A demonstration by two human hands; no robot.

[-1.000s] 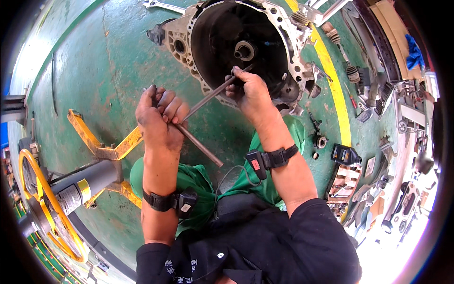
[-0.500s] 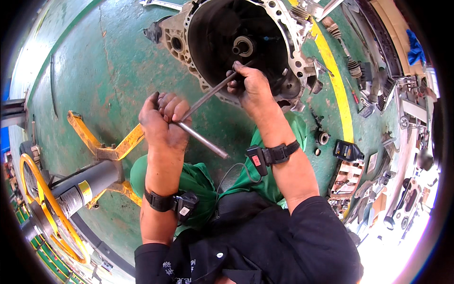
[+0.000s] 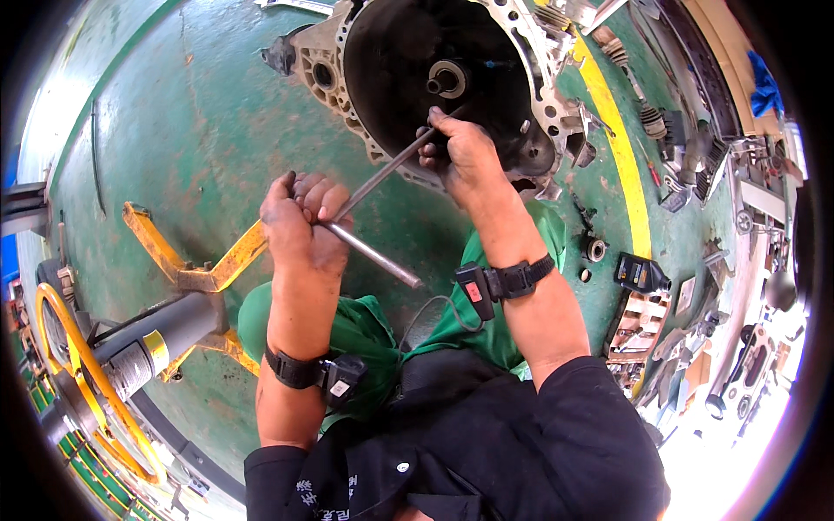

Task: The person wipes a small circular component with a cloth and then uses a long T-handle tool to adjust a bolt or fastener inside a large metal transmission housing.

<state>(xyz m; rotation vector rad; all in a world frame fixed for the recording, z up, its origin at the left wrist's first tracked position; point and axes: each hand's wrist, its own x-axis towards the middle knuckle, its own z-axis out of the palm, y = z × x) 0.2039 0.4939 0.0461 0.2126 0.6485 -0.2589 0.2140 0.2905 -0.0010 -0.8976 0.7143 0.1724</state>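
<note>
A metal T-handle wrench (image 3: 379, 258) lies diagonally across the middle of the view. My left hand (image 3: 304, 217) is closed around its crossbar, near where the long shank joins; the bar's free end sticks out toward my knees. Further up, my right hand (image 3: 469, 158) grips the shank with thumb and fingers, at the near rim of a gearbox bell housing (image 3: 549, 108). The shank's far tip reaches into the dark hollow of the housing, and what it touches there cannot be made out. A splined input shaft (image 3: 445, 81) stands at the housing's centre.
Left of me stands a grey cylinder stand with yellow legs (image 3: 236, 260) and a yellow hand wheel (image 3: 52, 326). A dark bottle (image 3: 641, 274), a bearing-like ring (image 3: 594, 250) and a drive shaft (image 3: 627, 74) lie on the right, by a yellow floor line (image 3: 621, 165).
Both hands keep their grip on the T-handle wrench and have shifted only slightly. The view has moved a little against the housing.
</note>
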